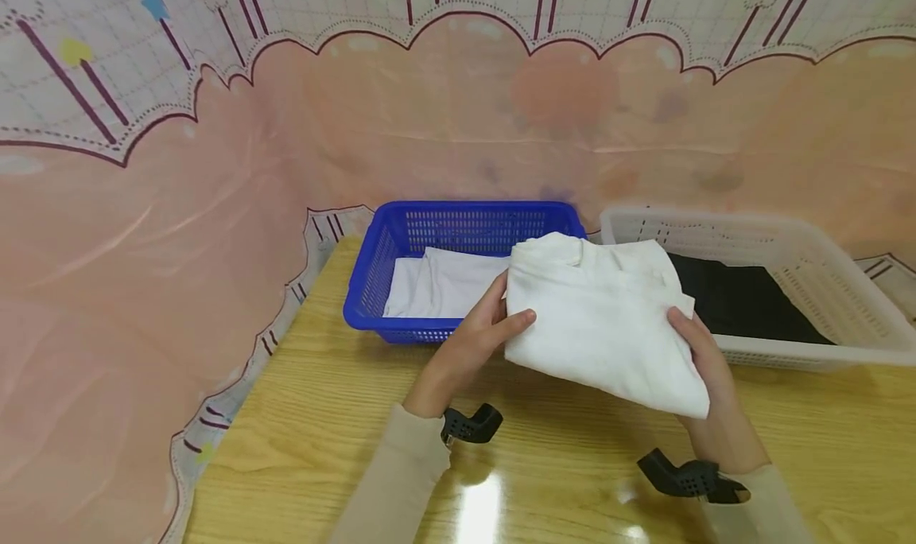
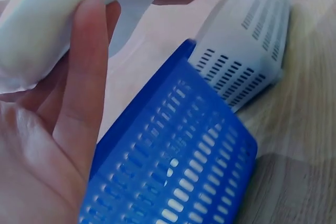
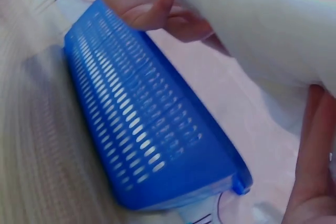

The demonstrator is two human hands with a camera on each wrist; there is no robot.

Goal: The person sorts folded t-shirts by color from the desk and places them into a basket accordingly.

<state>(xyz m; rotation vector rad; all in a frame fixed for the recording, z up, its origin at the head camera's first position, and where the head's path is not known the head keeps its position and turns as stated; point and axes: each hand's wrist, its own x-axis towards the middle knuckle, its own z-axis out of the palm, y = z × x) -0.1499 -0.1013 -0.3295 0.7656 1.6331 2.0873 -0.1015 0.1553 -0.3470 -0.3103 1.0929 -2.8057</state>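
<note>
A folded white garment (image 1: 601, 321) with a waistband-like upper edge is held up in front of the two baskets. My left hand (image 1: 475, 337) grips its left side, thumb on the near face and fingers behind. On the right side, my right hand (image 1: 712, 377) holds the edge with the thumb in front; its other fingers are hidden behind the cloth. The left wrist view shows the left thumb (image 2: 88, 66) against the white cloth (image 2: 68, 19). In the right wrist view, the cloth (image 3: 257, 30) spans between both hands.
Behind the garment stands a blue basket (image 1: 358, 289) with folded white cloth (image 1: 458, 281) inside. To its right, a white basket (image 1: 859, 289) contains black cloth (image 1: 751, 297). Both rest on a wooden table (image 1: 300, 417), with a patterned pink sheet (image 1: 429, 114) hanging behind.
</note>
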